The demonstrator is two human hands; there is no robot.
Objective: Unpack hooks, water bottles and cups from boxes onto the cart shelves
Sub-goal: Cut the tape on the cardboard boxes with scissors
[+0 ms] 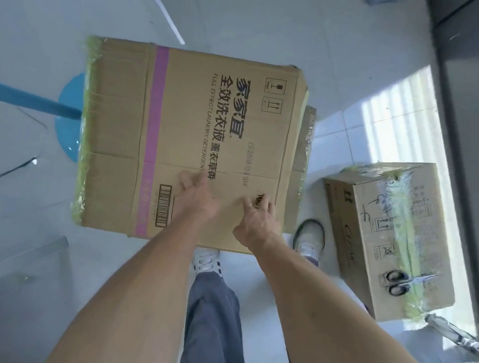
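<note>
Two bare forearms reach forward from the bottom of the view, over blue-grey trouser legs and a pair of white lace-up shoes (pixel 309 239) standing on the pale, glossy tiled floor (pixel 254 15). At lower left sits a frosted, translucent box-like shape with soft edges; what it is cannot be told.

Both hands lie on the near part of the large flat brown cardboard box (pixel 188 144), whose matt upper face carries black Chinese lettering, the words "FULL EFFECT LAUNDRY DETERGENT", a barcode near its near-left corner and a purple stripe running front to back. The left hand (pixel 196 200) rests on the card with its fingers stretched forward, slack and holding nothing. The right hand (pixel 254 220) sits just beside it toward the box's near-right corner, fingers bent with the tips pressing on the card; nothing is gripped in it. Yellowish, wrinkled clear tape lines the box's left edge and shows again along its right side.

To the right, well apart, stands a smaller brown corrugated carton (pixel 390 231) on the floor, its top sealed with crinkled, shiny yellowish tape. A pair of scissors with black looped handles (pixel 401 282) lies on the carton's top near its near edge, blades pointing right.

Left of the big box a smooth blue round base with a blue pole (pixel 23 99) lies partly hidden under the box's left edge. Farther off, a dark grey upright panel (pixel 461 149) runs along the right, with striped sunlight on the tiles beside it.
</note>
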